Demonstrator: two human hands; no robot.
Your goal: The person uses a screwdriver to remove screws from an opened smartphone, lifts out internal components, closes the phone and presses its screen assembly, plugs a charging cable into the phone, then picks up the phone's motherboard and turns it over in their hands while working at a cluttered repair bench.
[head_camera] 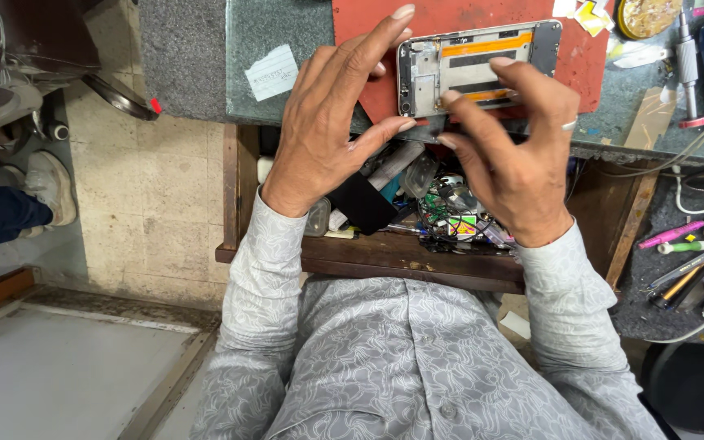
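An opened phone frame (474,65), silvery with orange strips and bare inner parts, is held over a red mat (368,33) on the bench. My left hand (327,130) grips its left end, fingers spread along the edge and thumb under the lower side. My right hand (515,155) pinches the frame's lower edge with thumb and fingertips; a ring shows on one finger. Both sleeves are grey and patterned.
Below the hands an open wooden drawer (385,253) holds several loose parts, wires and small boxes. A paper slip (272,73) lies on the grey bench. Pens and tools (694,269) lie at the right, a screwdriver (688,57) at top right. Another person's shoe (50,183) is at the left.
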